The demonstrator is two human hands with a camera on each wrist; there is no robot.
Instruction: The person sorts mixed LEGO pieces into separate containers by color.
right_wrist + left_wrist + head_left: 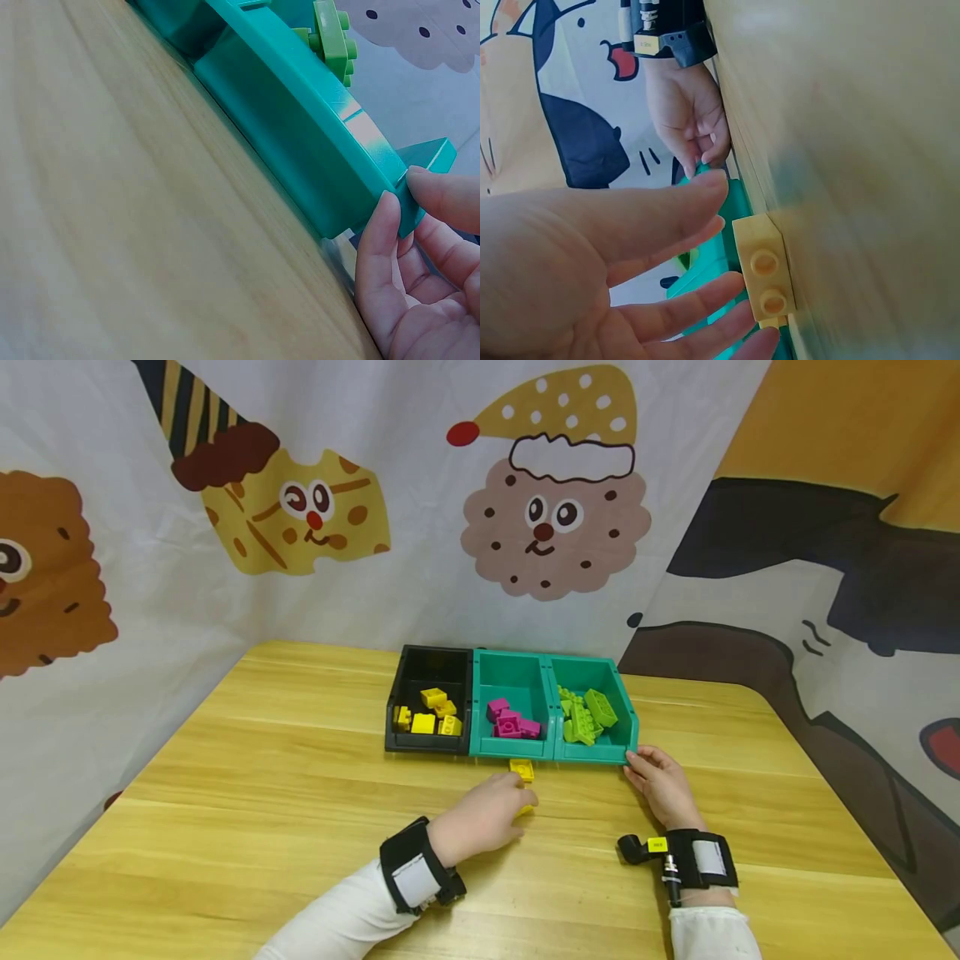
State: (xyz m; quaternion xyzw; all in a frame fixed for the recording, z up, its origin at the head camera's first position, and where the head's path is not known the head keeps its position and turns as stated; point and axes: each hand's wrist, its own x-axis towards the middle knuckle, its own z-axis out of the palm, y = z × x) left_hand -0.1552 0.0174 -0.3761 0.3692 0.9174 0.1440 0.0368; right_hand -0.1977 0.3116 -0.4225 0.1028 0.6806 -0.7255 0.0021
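Over the table my left hand (480, 818) reaches beside a yellow brick (525, 810), which its fingers partly hide in the head view. In the left wrist view the thumb and fingers are spread apart, with the two-stud yellow brick (761, 262) just beyond the fingertips. Another yellow brick (521, 769) lies farther off, close to the front of the bins. My right hand (667, 789) pinches the front right corner of the right teal bin (277, 142) between thumb and fingers. Lime green bricks (581, 727) sit inside that bin.
Joined in a row are a black bin (427, 747) with several yellow bricks (423, 724), a middle teal bin (510, 749) with magenta bricks (507, 725), and the right teal bin. They stand on a wooden table (262, 793). A printed cloth (420, 593) hangs behind.
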